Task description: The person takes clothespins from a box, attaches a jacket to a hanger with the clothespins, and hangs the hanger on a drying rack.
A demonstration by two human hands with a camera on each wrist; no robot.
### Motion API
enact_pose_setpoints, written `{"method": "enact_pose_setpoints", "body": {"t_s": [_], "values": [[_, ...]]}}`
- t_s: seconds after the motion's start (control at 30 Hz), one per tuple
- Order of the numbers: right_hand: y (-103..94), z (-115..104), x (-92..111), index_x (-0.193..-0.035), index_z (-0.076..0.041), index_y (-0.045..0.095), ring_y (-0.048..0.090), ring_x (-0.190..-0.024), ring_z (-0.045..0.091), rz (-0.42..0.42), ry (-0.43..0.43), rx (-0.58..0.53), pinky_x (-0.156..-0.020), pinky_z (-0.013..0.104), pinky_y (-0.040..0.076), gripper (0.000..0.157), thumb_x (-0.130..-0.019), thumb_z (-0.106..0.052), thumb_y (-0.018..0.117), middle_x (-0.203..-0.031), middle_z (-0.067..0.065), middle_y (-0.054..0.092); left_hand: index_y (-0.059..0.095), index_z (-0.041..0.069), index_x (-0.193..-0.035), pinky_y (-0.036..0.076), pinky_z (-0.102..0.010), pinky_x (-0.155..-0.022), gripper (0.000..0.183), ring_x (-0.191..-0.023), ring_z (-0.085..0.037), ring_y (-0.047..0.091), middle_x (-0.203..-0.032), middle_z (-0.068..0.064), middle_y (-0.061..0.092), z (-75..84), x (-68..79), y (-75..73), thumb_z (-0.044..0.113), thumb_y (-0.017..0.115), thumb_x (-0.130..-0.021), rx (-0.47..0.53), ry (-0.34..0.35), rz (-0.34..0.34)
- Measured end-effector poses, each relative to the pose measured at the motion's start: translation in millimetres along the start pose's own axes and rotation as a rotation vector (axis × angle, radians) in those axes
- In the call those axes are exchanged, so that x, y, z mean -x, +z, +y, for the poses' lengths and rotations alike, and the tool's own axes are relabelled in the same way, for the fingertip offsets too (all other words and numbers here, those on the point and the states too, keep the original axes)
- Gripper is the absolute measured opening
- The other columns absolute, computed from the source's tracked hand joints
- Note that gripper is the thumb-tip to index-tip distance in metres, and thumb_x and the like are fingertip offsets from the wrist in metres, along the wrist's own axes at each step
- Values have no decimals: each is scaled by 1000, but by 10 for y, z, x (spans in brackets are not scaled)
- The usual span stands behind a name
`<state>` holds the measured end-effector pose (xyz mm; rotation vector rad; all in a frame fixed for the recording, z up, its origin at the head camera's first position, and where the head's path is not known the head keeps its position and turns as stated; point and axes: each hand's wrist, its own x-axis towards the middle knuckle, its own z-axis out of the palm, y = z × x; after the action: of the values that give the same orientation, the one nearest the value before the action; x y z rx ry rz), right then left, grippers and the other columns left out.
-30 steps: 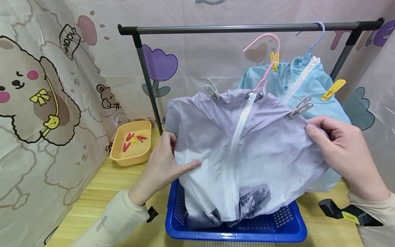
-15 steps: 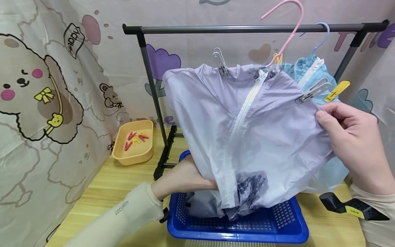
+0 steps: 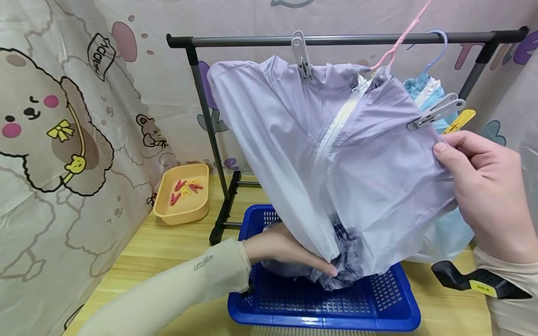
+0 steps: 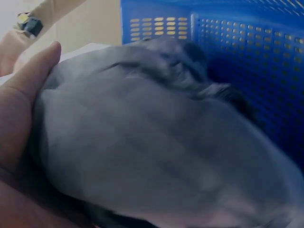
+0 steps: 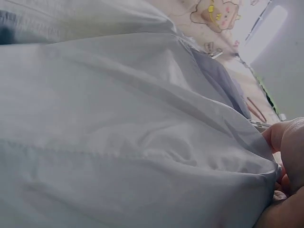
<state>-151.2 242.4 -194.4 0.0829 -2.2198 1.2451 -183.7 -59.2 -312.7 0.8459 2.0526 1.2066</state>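
Note:
A lilac-to-white zip jacket (image 3: 286,130) is on a pink hanger (image 3: 403,39), raised in front of the rack. Grey clothespins (image 3: 301,58) grip its shoulders. My right hand (image 3: 489,182) pinches the jacket by its right-side shoulder; the right wrist view shows the cloth (image 5: 118,109) stretched from those fingers. My left hand (image 3: 290,247) reaches under the jacket's lower front, thumb straight, its other fingers hidden by cloth. In the left wrist view the thumb (image 4: 42,66) lies beside bunched grey fabric (image 4: 142,133). Below is a blue perforated basket (image 3: 323,322) with the hem hanging into it.
A black metal rack (image 3: 252,41) spans the back. On its right hangs a light blue jacket (image 3: 451,228) with a yellow clothespin (image 3: 460,121) on a blue hanger (image 3: 439,51). A yellow tray (image 3: 180,217) holding red and yellow clothespins (image 3: 185,189) stands at left.
The jacket and pink hanger have risen, the hook leaving the top of view. My left hand has let go of the left-side edge and moved right beneath the jacket front.

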Motion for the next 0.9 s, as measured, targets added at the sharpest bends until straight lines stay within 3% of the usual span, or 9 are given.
{"method": "enact_pose_setpoints", "body": {"t_s": [0.07,0.1,0.2,0.47,0.6,0.77,0.9], "values": [[13,-9,4,-114,-22,76,62,-78,4,-1,-4,-3,-64,10,55,14,-108,-19,64,-96,-12,67,46,20,-158,45,-25,-114,96,-136,-3,54,-146,13,60,12,-47,31,67,84,-83,-174,-28,46],[18,-11,10,-115,-23,76,62,-78,4,-5,-4,0,-64,10,55,15,-108,-19,64,-96,-13,67,51,23,-154,48,-23,-108,91,-129,0,57,-139,16,63,18,-78,38,61,89,-81,-350,-33,101],[33,-5,24,-116,-24,76,61,-78,4,-17,-6,5,-64,9,55,15,-108,-20,65,-94,-13,66,57,24,-146,50,-24,-106,88,-124,-1,61,-131,17,67,21,-144,77,62,93,-75,-415,-21,141],[56,32,30,-117,-22,77,60,-80,7,-27,-3,-6,-63,10,54,15,-108,-19,66,-92,-12,66,55,21,-150,47,-20,-109,86,-129,1,57,-139,15,64,3,-269,132,45,96,-78,-293,22,128],[60,42,32,-119,-22,77,61,-80,7,-28,1,-5,-63,11,55,16,-107,-19,66,-93,-12,66,55,22,-151,45,-21,-112,85,-132,-1,57,-142,14,64,-26,-305,149,34,98,-78,-158,-15,128],[64,47,39,-118,-23,77,59,-80,7,-31,7,3,-61,12,52,16,-107,-20,66,-91,-13,66,65,25,-137,44,-25,-114,71,-123,0,60,-128,17,69,-81,-307,179,20,100,-75,1,-81,143],[62,57,41,-117,-23,78,57,-80,8,-34,6,9,-61,12,49,15,-107,-20,66,-86,-14,64,68,22,-129,44,-23,-112,64,-115,0,61,-121,16,70,-116,-288,187,11,99,-73,32,-105,129]]}}
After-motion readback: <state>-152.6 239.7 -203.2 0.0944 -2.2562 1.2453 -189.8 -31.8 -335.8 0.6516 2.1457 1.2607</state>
